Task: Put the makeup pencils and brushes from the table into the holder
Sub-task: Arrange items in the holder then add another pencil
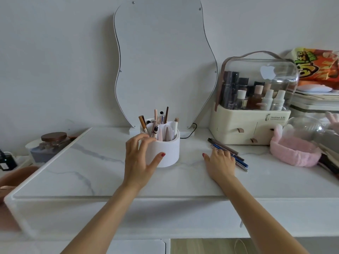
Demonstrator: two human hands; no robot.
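A round white holder (169, 151) stands in the middle of the marble table, with several pencils and brushes (159, 120) upright in its compartments. My left hand (141, 158) wraps around the holder's left side, thumb on its front wall and fingers at its rim. To the right, several makeup pencils (229, 152), brown, blue and grey, lie side by side on the table. My right hand (220, 162) lies over the near ends of those pencils with its fingers on them; whether it grips one is hidden.
A wavy mirror (165, 61) leans on the wall behind the holder. A cream cosmetics case with a clear lid (253, 114) stands at the back right, a pink fluffy headband (295, 153) beside it. A jar (53, 142) sits off the table's left edge.
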